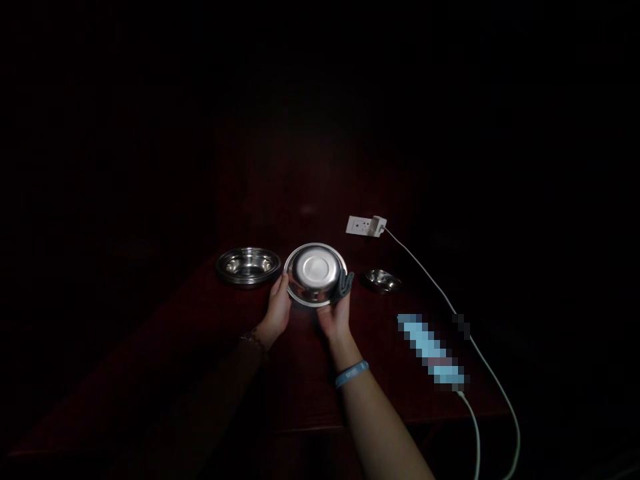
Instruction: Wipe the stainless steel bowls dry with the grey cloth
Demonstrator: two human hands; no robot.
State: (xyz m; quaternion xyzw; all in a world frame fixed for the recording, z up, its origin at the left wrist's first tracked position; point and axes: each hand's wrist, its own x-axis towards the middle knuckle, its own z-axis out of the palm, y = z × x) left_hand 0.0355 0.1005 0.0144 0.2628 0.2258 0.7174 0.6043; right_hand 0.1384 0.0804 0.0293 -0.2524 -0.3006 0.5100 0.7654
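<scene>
A shiny steel bowl [314,270] is held up over the table, its underside turned toward me. My left hand [279,308] grips its left rim, thumb along the edge. At the lower right of the bowl, my right hand [336,317] presses a dark folded cloth [343,287] against the metal; most of its fingers are hidden behind cloth and bowl. Left of the held bowl sits a stack of steel bowls [249,267], open side up. To the right lies a smaller steel bowl [383,281], partly in shadow.
The dark red table [300,393] fades into darkness at its sides. A white wall socket [358,226] holds a charger [377,226], whose white cable [425,268] loops down the right side. A pixelated light-blue object [431,350] lies on the table at right.
</scene>
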